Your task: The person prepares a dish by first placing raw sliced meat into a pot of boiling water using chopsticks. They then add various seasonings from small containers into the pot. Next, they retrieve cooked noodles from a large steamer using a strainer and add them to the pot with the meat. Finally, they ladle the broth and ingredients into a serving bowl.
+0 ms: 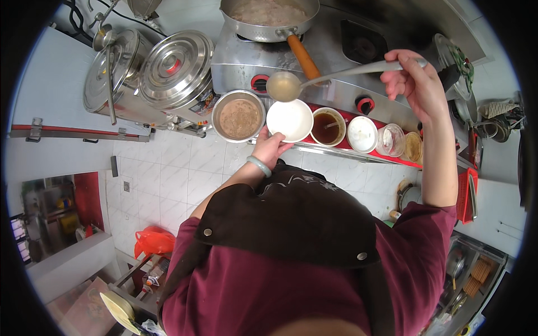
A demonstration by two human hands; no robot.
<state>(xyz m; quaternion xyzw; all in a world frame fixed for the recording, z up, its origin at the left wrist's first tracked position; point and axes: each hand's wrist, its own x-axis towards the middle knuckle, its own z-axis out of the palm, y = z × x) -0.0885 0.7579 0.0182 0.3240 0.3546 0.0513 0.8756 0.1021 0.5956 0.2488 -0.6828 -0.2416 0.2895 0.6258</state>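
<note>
My right hand (414,80) grips the handle of a metal ladle (284,86), whose bowl holds a pale cloudy liquid. That bowl hangs over the back rim of a white bowl (290,120). My left hand (272,148), with a pale bangle at the wrist, holds the white bowl by its near edge; no food shows inside it. Just left of it stands a steel bowl (238,116) of brownish contents. To its right is a container of dark brown liquid (327,127) with a spoon in it. Behind, a pan (269,25) with an orange-brown handle holds food in liquid.
Tubs of seasoning, among them a white one (362,134) and a clear one (391,140), line the red front ledge of the steel stove (252,59). Two big lidded steel pots (176,69) stand at the left. A red basket (466,195) is at the right.
</note>
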